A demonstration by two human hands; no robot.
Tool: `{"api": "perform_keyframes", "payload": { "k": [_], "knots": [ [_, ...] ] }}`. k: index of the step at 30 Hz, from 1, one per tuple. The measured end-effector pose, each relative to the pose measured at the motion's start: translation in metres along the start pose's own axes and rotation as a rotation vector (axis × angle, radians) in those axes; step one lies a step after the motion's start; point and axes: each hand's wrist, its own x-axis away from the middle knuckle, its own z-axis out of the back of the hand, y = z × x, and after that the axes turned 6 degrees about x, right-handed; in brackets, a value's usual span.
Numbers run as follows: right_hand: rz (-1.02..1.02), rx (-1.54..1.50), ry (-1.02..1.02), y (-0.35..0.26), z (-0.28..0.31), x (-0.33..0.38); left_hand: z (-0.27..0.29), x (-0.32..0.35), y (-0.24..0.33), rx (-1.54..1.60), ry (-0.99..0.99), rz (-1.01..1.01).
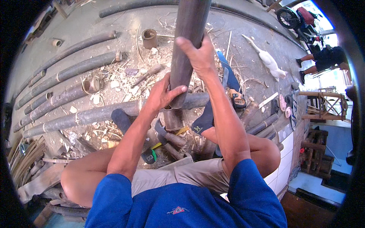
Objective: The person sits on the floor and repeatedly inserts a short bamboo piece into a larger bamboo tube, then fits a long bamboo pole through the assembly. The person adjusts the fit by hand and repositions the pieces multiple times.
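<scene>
A thick dark bamboo pole (pixel 190 26) stands steeply between my hands, its top running out past the upper edge. My left hand (pixel 163 94) is wrapped round its lower end, thumb across the front. Higher up, my right hand (pixel 200 57) grips the right side with the thumb raised. Beneath that end a long bamboo pole (pixel 91 118) lies crosswise in front of my feet; whether the two touch I cannot tell. A short upright bamboo piece (pixel 174 119) shows just below. Near it lie blades with wooden handles (pixel 173 138). A handsaw with an orange-and-black handle (pixel 238 99) rests by my right forearm.
Several bamboo poles (pixel 68 72) lie at the left. Pale shavings (pixel 118 85) litter the floor around a short bamboo ring (pixel 149 38). A white cat (pixel 270 62) lies at the right, near a standing person (pixel 329 57) and a motorcycle (pixel 300 21). Split strips (pixel 26 159) are bundled lower left.
</scene>
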Motion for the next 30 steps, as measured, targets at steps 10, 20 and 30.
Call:
{"api": "perform_keyframes", "payload": {
  "k": [10, 20, 30],
  "knots": [
    [-0.730, -0.224, 0.303, 0.157, 0.049, -0.025, 0.041, 0.049, -0.093, -0.924, -0.147, 0.135],
    [-0.948, -0.300, 0.394, 0.268, 0.040, -0.051, 0.036, 0.051, -0.105, -0.893, 0.039, 0.024],
    [-0.865, -0.347, 0.266, 0.204, 0.022, 0.052, 0.034, 0.052, -0.107, -0.887, 0.036, 0.058]
  ]
}}
